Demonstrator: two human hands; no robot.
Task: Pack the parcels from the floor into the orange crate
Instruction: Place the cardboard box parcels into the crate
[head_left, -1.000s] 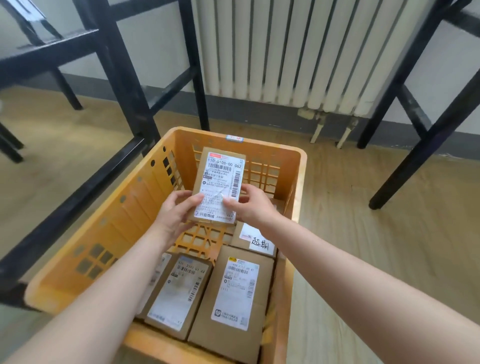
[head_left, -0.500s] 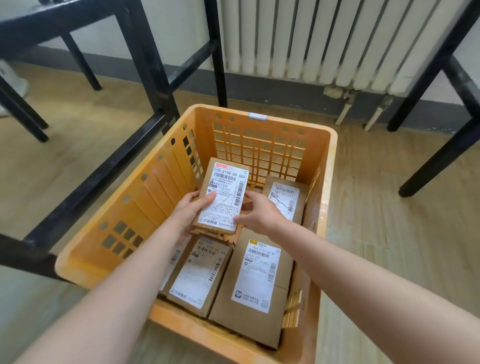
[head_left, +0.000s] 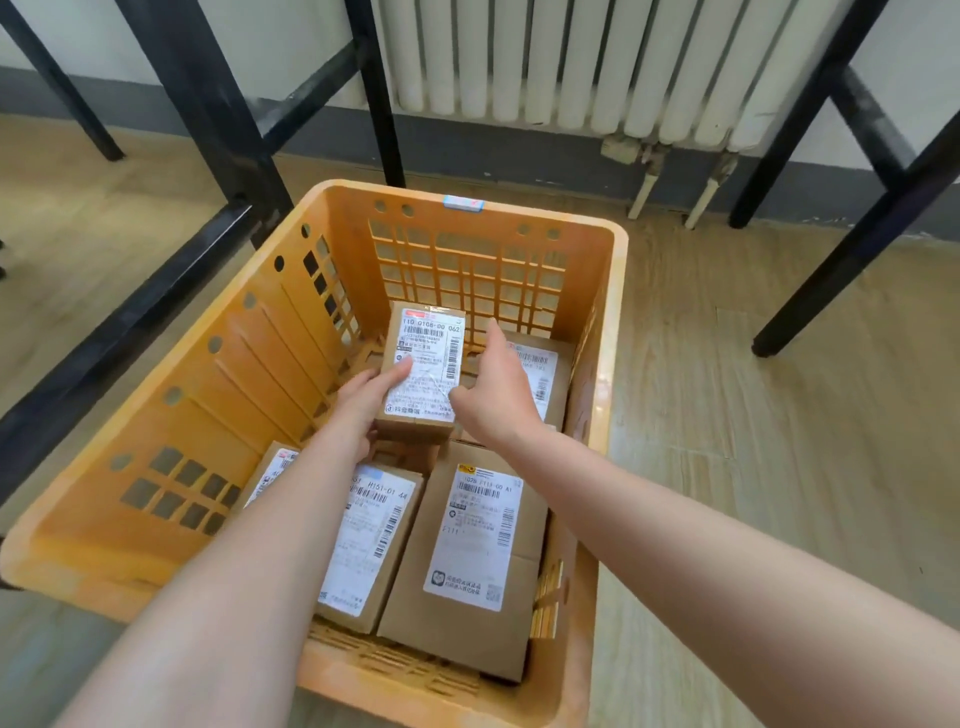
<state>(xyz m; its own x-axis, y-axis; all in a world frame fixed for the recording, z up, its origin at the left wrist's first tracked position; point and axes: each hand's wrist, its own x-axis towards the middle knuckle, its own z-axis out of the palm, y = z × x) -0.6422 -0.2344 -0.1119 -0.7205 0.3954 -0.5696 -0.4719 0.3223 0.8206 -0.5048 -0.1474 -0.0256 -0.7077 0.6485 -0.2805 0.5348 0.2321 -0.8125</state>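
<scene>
The wooden floor (head_left: 753, 415) bears the orange crate (head_left: 234, 389) that your left hand (head_left: 363, 410) and right hand (head_left: 493, 395) reach into, with black frame legs (head_left: 223, 135) standing beyond either hand.

Orange crate (head_left: 218, 395) with grid-pattern walls; brown parcels (head_left: 467, 613) bear white barcoded labels (head_left: 475, 535); white radiator (head_left: 597, 62); black frames (head_left: 208, 104).

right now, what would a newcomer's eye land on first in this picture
The orange crate sits mid-floor, with brown parcels lying flat in its bottom, labels up. Inside it the left hand grips a small parcel by its left side, the right hand at its right edge. A white radiator stands behind the crate.
</scene>
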